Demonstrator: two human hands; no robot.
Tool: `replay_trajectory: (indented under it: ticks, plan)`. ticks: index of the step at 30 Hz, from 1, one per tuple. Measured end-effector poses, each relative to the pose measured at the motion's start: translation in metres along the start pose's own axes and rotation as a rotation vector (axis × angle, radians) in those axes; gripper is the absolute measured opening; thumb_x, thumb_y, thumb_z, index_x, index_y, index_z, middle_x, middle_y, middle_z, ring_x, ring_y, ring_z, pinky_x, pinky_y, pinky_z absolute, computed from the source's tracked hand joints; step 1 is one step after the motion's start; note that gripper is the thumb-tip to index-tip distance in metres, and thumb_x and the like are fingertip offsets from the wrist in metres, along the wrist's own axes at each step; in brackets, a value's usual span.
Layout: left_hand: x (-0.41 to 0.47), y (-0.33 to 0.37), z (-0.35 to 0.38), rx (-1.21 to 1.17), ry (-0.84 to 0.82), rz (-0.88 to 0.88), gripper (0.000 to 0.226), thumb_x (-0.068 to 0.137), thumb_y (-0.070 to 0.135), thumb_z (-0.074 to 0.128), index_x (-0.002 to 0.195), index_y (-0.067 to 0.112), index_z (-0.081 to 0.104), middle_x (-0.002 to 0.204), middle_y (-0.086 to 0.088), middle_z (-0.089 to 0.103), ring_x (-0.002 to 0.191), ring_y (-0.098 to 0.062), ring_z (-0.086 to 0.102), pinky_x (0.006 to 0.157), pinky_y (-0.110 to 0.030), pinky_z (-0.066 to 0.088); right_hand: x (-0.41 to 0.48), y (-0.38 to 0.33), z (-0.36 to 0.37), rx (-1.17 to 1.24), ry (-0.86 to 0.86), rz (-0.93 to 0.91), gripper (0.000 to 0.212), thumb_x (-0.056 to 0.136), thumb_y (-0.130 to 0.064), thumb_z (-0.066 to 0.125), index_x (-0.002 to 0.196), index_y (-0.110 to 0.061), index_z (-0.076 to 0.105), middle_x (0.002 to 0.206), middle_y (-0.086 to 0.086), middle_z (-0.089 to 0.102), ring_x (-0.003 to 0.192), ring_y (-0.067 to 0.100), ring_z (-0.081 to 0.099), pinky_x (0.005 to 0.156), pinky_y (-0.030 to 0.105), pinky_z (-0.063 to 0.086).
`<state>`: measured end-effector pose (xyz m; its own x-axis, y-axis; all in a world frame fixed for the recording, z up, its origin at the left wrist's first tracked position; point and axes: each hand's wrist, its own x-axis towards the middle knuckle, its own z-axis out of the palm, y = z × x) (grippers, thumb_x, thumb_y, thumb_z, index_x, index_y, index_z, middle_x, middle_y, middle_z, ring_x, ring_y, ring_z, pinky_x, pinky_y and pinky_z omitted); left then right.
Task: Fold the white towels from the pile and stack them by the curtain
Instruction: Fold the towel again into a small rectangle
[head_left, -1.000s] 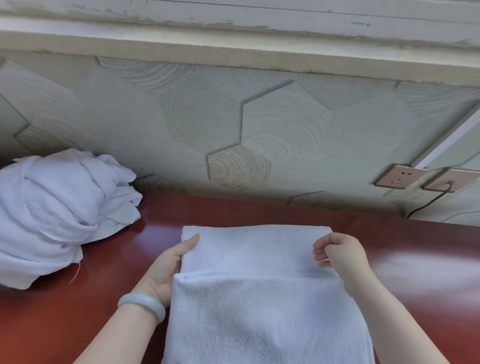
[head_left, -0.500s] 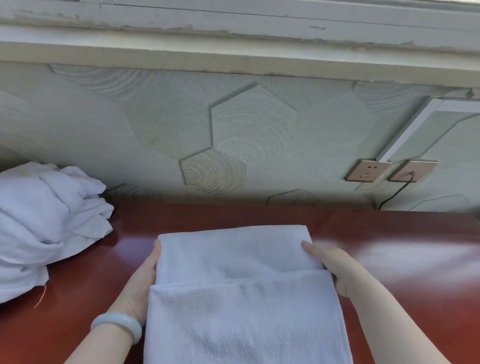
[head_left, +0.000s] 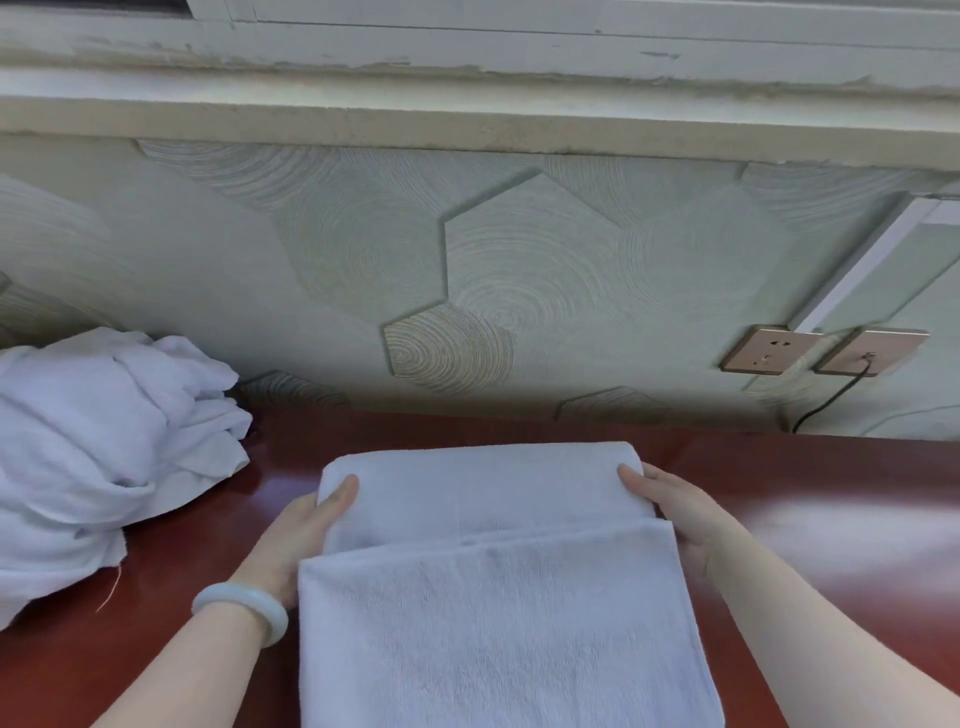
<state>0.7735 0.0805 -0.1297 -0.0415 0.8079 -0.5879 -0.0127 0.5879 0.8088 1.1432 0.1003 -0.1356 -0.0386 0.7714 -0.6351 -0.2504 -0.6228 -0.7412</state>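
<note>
Both hands have slid out to the ends of the folded band since a moment ago. Left hand (head_left: 296, 540) and right hand (head_left: 680, 514) now pinch the towel (head_left: 493, 613) at its far fold, thumbs on top, the other fingers tucked under and hidden. It lies flat on the table (head_left: 779, 467), right of the pile (head_left: 104, 441). Looks ready for another fold or a lift; no curtain in sight.

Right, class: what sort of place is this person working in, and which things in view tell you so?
Probably an indoor room, perhaps a hotel or guest room: a pile of white towels lies on a glossy red-brown table and hexagon-patterned wallpaper carries two wall sockets below a window sill.
</note>
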Motion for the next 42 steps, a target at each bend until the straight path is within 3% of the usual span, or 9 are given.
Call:
replay_trajectory:
  ticks: [8, 14, 19, 24, 31, 34, 37, 40, 42]
  plan:
    - [0.014, 0.004, 0.010, 0.078, 0.138, 0.052, 0.034, 0.096, 0.038, 0.056, 0.098, 0.008, 0.070, 0.089, -0.004, 0.076, 0.073, -0.010, 0.072, 0.065, -0.025, 0.050, 0.020, -0.015, 0.002, -0.175, -0.014, 0.051, 0.027, 0.091, -0.013, 0.062, 0.114, 0.001, 0.063, 0.107, 0.021, 0.071, 0.088, 0.032, 0.071, 0.070, 0.040, 0.060]
    - [0.021, 0.007, 0.007, -0.309, 0.036, -0.119, 0.039, 0.095, 0.045, 0.055, 0.110, 0.012, 0.067, 0.103, -0.012, 0.074, 0.095, -0.027, 0.071, 0.081, -0.038, 0.053, 0.038, -0.015, 0.006, -0.256, 0.094, -0.023, 0.035, 0.089, -0.034, 0.065, 0.112, -0.007, 0.066, 0.104, 0.015, 0.073, 0.099, 0.033, 0.069, 0.090, 0.051, 0.054]
    - [0.029, -0.002, 0.001, -0.265, -0.019, -0.038, 0.033, 0.093, 0.006, 0.056, 0.125, 0.012, 0.059, 0.116, -0.016, 0.069, 0.104, -0.034, 0.068, 0.087, -0.046, 0.053, 0.039, -0.016, 0.004, -0.251, 0.069, 0.043, 0.024, 0.091, -0.023, 0.065, 0.112, -0.010, 0.066, 0.101, 0.012, 0.074, 0.092, 0.029, 0.072, 0.085, 0.045, 0.056]
    - [0.029, -0.016, -0.001, -0.293, 0.037, -0.077, 0.030, 0.094, 0.006, 0.056, 0.124, 0.006, 0.059, 0.115, -0.021, 0.069, 0.104, -0.037, 0.067, 0.088, -0.047, 0.052, 0.027, -0.007, 0.003, -0.206, 0.106, 0.048, 0.020, 0.091, -0.018, 0.066, 0.108, -0.008, 0.067, 0.098, 0.014, 0.074, 0.083, 0.029, 0.073, 0.068, 0.039, 0.060]
    - [-0.002, -0.039, -0.004, -0.219, 0.010, -0.113, 0.032, 0.087, 0.005, 0.064, 0.119, 0.001, 0.062, 0.109, -0.023, 0.070, 0.100, -0.040, 0.068, 0.093, -0.052, 0.051, -0.013, 0.024, -0.013, -0.272, 0.199, 0.178, 0.029, 0.080, -0.014, 0.076, 0.105, -0.001, 0.070, 0.095, 0.017, 0.074, 0.087, 0.033, 0.072, 0.084, 0.045, 0.056]
    - [-0.001, -0.033, -0.001, 0.129, 0.221, 0.081, 0.031, 0.079, 0.013, 0.076, 0.108, 0.005, 0.066, 0.098, -0.016, 0.073, 0.092, -0.036, 0.069, 0.089, -0.051, 0.053, -0.017, 0.022, -0.010, -0.616, 0.435, -0.048, 0.025, 0.079, -0.023, 0.078, 0.098, -0.008, 0.072, 0.088, 0.007, 0.074, 0.076, 0.028, 0.068, 0.072, 0.038, 0.055]
    - [-0.001, -0.023, 0.017, 0.817, 0.531, 0.491, 0.044, 0.079, 0.013, 0.077, 0.118, 0.003, 0.059, 0.116, -0.015, 0.059, 0.106, -0.034, 0.057, 0.091, -0.045, 0.046, -0.015, 0.018, 0.011, -1.080, 0.649, -0.504, 0.026, 0.084, -0.017, 0.071, 0.107, -0.008, 0.063, 0.108, 0.008, 0.063, 0.099, 0.031, 0.058, 0.086, 0.039, 0.046]
    - [0.004, -0.039, 0.042, 1.251, 0.400, 0.829, 0.052, 0.090, 0.028, 0.058, 0.136, 0.006, 0.051, 0.143, -0.015, 0.047, 0.134, -0.036, 0.043, 0.110, -0.048, 0.031, -0.006, 0.044, 0.046, -1.372, 0.308, -0.970, 0.033, 0.088, -0.015, 0.057, 0.119, -0.004, 0.061, 0.124, 0.011, 0.062, 0.116, 0.031, 0.056, 0.102, 0.034, 0.032]
    - [0.007, -0.061, 0.045, 1.420, 0.294, 0.762, 0.059, 0.098, 0.046, 0.031, 0.147, 0.015, 0.041, 0.156, -0.009, 0.032, 0.145, -0.029, 0.028, 0.115, -0.048, 0.018, 0.007, 0.067, 0.048, -1.623, 0.029, -0.950, 0.055, 0.098, -0.042, 0.034, 0.141, -0.010, 0.047, 0.148, 0.005, 0.044, 0.136, 0.023, 0.042, 0.113, 0.033, 0.017]
